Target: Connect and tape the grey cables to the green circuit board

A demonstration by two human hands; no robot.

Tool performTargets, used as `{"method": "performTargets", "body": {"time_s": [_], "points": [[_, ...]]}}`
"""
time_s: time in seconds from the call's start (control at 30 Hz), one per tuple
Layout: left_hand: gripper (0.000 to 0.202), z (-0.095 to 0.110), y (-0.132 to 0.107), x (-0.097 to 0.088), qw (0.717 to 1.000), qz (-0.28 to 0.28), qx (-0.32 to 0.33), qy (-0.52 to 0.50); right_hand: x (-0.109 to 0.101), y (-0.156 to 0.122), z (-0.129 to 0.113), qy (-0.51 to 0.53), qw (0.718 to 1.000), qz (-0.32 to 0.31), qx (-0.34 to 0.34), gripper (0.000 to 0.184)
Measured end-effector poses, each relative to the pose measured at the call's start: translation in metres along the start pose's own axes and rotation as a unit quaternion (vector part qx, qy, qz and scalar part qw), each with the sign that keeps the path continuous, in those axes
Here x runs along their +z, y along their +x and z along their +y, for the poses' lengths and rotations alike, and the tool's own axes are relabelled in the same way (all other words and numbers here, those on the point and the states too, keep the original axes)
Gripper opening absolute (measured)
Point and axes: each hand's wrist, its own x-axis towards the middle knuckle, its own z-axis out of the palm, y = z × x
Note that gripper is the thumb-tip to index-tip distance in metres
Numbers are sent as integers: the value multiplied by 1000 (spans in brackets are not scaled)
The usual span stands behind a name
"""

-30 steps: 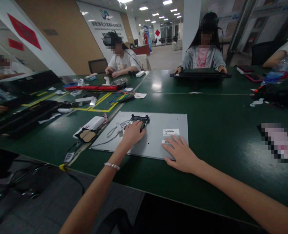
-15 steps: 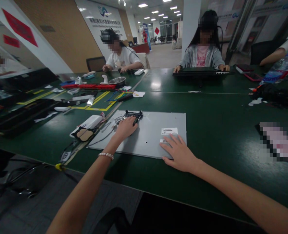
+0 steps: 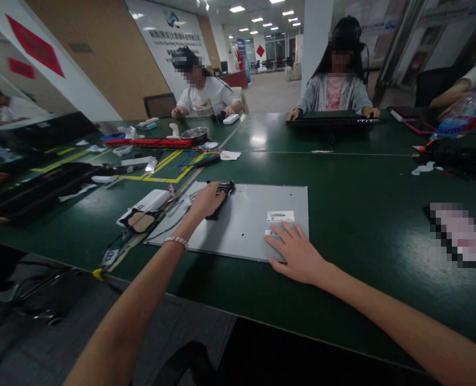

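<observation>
Tipping bd (image 3: 217,210) up — lay flat earlier | L hand (image 3: 207,200) grip clamped on bd | R hand (image 3: 296,253) spread on panel (image 3: 257,206)

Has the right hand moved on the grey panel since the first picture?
No. Judged against the larger white label on the grey panel, the right hand is in the same place, just below it.

"What do we see on our green surface (image 3: 366,214)?"
"We have a grey panel (image 3: 257,201) near us, yellow tape (image 3: 161,180) leftward, and a red strip (image 3: 149,142) beside a metal bowl (image 3: 199,140) farther back."
</observation>
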Motion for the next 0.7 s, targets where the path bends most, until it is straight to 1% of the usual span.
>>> {"method": "performTargets", "body": {"time_s": [0.07,0.2,0.33,0.4,0.57,0.63,0.7], "points": [[47,3,10,0,1000,9,-1,-19,1,0,0,-1,1000,-1,2,60],[47,9,30,1,999,-4,19,-36,1,1,0,2,1000,-2,2,60],[36,12,50,-1,999,-28,8,19,-1,2,0,5,1000,-4,4,60],[33,12,60,-4,999,-26,3,39,-1,2,0,6,1000,-4,6,60],[35,14,81,-8,998,17,-18,61,-1,3,0,10,1000,-6,11,59],[36,16,85,-6,997,13,-20,77,-2,4,0,11,1000,-7,12,58],[36,16,87,-1,996,-5,-14,85,-3,4,-1,11,1000,-8,11,58]]}}
